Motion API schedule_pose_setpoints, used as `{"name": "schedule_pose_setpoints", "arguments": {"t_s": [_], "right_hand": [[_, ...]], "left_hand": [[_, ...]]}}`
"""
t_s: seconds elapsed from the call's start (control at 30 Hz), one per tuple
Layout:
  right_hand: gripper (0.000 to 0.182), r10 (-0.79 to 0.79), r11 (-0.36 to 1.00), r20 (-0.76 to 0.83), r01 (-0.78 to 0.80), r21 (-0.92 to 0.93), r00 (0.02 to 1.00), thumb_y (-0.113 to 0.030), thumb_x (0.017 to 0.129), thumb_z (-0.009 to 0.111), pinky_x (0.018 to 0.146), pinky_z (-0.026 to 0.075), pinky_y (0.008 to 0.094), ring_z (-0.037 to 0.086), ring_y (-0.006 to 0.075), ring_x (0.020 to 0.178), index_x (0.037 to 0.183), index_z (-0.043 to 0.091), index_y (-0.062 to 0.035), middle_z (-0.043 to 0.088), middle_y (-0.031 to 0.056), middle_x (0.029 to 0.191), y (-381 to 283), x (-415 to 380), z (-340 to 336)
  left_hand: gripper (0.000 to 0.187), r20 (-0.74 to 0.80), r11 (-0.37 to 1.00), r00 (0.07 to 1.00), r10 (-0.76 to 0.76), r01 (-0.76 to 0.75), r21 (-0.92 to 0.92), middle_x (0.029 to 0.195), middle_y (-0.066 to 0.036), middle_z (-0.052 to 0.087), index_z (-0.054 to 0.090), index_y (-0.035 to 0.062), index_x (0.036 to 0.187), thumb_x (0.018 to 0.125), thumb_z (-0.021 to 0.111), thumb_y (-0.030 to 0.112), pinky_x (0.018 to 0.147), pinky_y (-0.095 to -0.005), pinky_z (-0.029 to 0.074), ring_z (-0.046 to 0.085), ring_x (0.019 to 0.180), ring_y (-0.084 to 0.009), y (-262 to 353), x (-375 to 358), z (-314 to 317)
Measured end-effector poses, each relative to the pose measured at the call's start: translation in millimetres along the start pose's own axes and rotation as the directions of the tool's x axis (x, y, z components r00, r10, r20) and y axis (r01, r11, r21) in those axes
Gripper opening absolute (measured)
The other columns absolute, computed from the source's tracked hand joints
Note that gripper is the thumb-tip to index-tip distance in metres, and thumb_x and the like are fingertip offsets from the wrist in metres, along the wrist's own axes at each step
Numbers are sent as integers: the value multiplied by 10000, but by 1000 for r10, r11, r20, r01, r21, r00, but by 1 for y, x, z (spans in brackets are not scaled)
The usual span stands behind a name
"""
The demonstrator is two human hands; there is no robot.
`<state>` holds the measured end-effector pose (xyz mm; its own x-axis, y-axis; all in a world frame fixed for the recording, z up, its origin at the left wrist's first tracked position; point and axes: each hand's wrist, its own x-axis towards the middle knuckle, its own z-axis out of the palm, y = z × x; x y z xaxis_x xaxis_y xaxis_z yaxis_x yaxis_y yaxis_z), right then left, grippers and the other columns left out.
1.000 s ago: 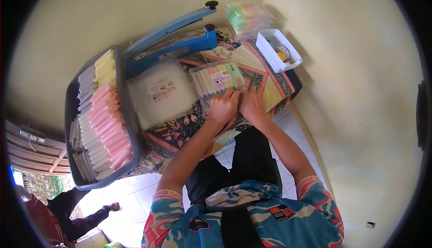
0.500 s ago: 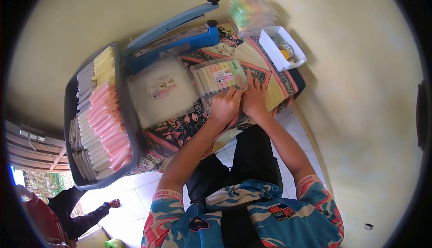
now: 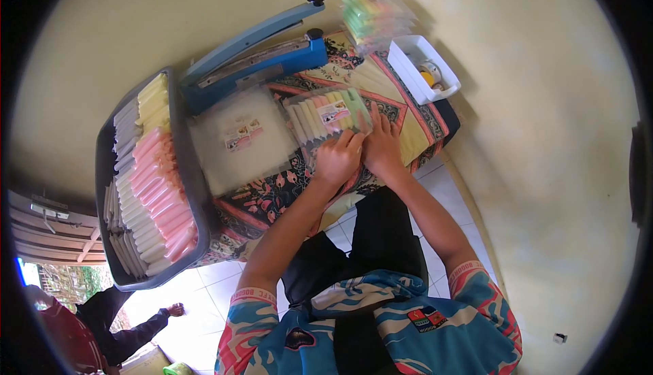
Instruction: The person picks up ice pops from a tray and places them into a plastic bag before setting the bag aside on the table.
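A clear plastic pack point(image 3: 309, 117) of white, pink, yellow and green sticks, with a printed label on top, lies on the patterned cloth. My left hand point(image 3: 338, 159) is closed on its near edge, fingers curled over the plastic. Beside it, my right hand point(image 3: 383, 149) rests along the pack's right side with fingers stretched out, its thumb close to the left fingers. What lies under the fingertips is hidden. Left of the pack is a stack of flat clear bags point(image 3: 238, 160) with a printed label.
A dark tub point(image 3: 202, 222) of wrapped grey, yellow, pink and white sticks stands left. Behind sits a blue heat sealer point(image 3: 292, 58), its arm raised. Filled packs point(image 3: 377, 21) and a white container point(image 3: 401, 75) are at the back right. Another person's sleeve point(image 3: 143, 334) shows lower left.
The view has shifted slightly. Both hands stay at the near right corner of the pack, with hardly any movement.
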<state>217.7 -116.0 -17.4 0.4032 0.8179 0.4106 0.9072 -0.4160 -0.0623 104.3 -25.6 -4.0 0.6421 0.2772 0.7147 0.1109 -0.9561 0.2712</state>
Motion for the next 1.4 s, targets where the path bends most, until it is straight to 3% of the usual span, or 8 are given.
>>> {"name": "schedule_pose_setpoints", "arguments": {"t_s": [0.3,0.4,0.6,0.8,1.0,1.2,1.4], "right_hand": [[737,24,1000,81,-25,8,996,-212,846,623,1064,320,543,405,405,1314,1520,344,-103,289,229,1557,2,2,5],[707,35,999,156,-40,24,987,-254,889,565,1079,303,592,371,421,1354,1540,317,-131,247,183,1597,4,4,4],[748,28,999,99,-31,26,995,-211,855,611,1091,291,563,366,423,1356,1539,318,-135,249,209,1585,2,1,3],[598,-42,965,-112,69,252,993,-118,834,647,1096,330,565,436,375,1329,1414,503,-83,355,209,1532,18,-24,-1],[343,-106,978,-139,128,165,985,-83,840,617,1105,338,542,456,350,1327,1172,663,-12,399,191,1510,21,-25,-16],[280,-210,976,-90,214,28,973,-88,857,555,1119,308,566,450,352,1337,1065,677,54,387,189,1521,25,-10,-9],[246,-175,976,-229,199,86,958,-91,843,567,1130,274,588,434,361,1346,1004,682,55,376,206,1524,17,-6,-1]], "left_hand": [[106,12,1000,1000,19,-19,13,771,-43,593,670,121,906,804,693,104,517,-357,521,622,535,-259,0,-1,2],[110,4,999,1000,30,-30,23,772,-41,593,668,128,898,793,688,104,513,-357,520,618,528,-259,-1,-2,4],[107,38,997,999,13,-16,77,780,-38,596,659,142,886,785,685,117,517,-358,524,623,535,-260,-2,-4,6],[138,-33,1000,999,2,-2,5,788,-33,598,647,142,911,779,688,133,511,-359,527,638,547,-257,0,-2,1],[162,-17,1000,1000,0,0,19,788,-32,595,647,143,922,771,706,151,497,-355,518,638,550,-252,0,-3,3],[144,-23,998,999,32,-31,52,765,-32,583,645,140,904,774,706,149,492,-353,513,624,532,-250,0,-3,0],[144,-50,1000,998,21,-21,18,756,-35,583,646,135,896,768,710,141,498,-353,517,626,539,-251,1,-2,0]]}}
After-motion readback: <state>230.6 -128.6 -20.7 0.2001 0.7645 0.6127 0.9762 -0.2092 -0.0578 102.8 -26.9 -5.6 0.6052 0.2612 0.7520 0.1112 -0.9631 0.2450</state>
